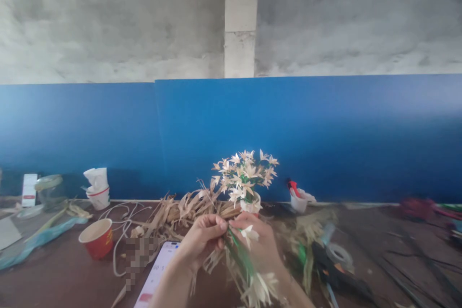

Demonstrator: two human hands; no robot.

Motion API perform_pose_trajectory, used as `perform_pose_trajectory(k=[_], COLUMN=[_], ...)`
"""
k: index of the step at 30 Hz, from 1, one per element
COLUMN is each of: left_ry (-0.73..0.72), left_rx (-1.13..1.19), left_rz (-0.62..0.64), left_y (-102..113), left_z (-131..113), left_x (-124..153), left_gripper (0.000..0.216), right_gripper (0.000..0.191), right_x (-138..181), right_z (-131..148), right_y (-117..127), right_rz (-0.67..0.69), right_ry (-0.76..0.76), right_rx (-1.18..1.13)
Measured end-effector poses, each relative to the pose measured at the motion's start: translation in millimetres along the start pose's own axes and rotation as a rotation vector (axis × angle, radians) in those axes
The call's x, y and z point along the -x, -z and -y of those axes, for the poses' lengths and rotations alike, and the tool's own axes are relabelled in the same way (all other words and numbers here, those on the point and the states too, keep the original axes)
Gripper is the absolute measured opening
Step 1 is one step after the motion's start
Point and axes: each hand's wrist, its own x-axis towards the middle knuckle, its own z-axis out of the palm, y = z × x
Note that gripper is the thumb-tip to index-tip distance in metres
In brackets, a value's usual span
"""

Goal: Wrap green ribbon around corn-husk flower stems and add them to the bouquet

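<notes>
My left hand (208,235) and my right hand (254,243) meet at the middle of the table, fingertips pinched close together. Between them runs a green-wrapped stem (242,252) with pale, star-shaped flowers made of dried leaf. One small flower (250,234) lies over my right hand, and a larger flower (260,289) hangs lower by the wrist. My left thumb and forefinger are closed at the stem's end; what exactly they pinch is too small to make out. Just behind my hands stands a pot (251,202) full of similar flowers (249,173).
Dried husks (187,209) are heaped behind my left hand. A phone (159,272) lies by my left forearm, near a red paper cup (96,239) and a white cable (124,221). To the right are a tape roll (340,256) and a dark glue-gun-like tool (335,272). A blue partition (231,120) stands behind.
</notes>
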Motion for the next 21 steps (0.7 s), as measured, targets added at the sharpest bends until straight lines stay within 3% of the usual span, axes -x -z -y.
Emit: perform_pose_trajectory(k=[10,21], left_ry=[0.023,0.091], left_rx=[0.067,0.074], left_rz=[-0.036,-0.058], left_y=[4.9,3.5], left_z=[7.9,6.3], left_x=[-6.8,-4.0], left_gripper=[0.027,0.015], right_gripper=[0.013,0.01], right_x=[-1.7,-0.5], right_z=[-9.9,-5.8], right_y=[6.0,4.5], right_rz=[0.174,0.229], right_ry=[-0.166,-0.206], right_rx=[-0.185,-0.262])
